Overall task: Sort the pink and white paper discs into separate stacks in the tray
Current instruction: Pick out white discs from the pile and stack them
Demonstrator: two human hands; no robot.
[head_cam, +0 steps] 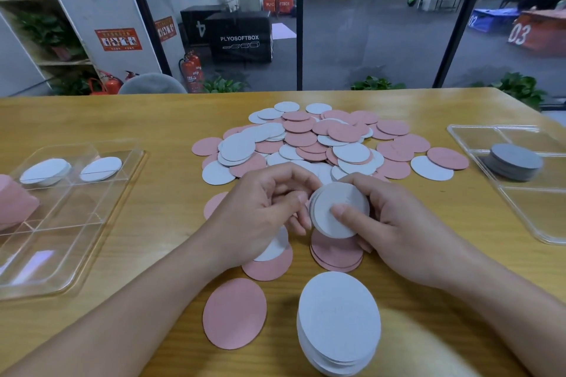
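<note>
Hands are meeting over the wooden table [153,119], the right hand [398,232] pinching a small stack of white discs [338,211] with its thumb pressed flat on the top face and fingers curled behind. The left hand [263,211] is curling its fingers against the left edge of that held stack, thumb tip touching the rim. Just under the grip a few pink discs [337,254] are lying stacked on the table. Nearer the person, a taller stack of white discs [338,321] is sitting beside a single pink disc [234,314]. Beyond the grip, a loose heap of mixed pink and white discs [321,141] is spreading across the table. Far left of the grip a clear divided tray [76,223] is holding white discs in two far compartments; far right, another clear tray [520,208] is holding a grey-looking stack [514,161].
</note>
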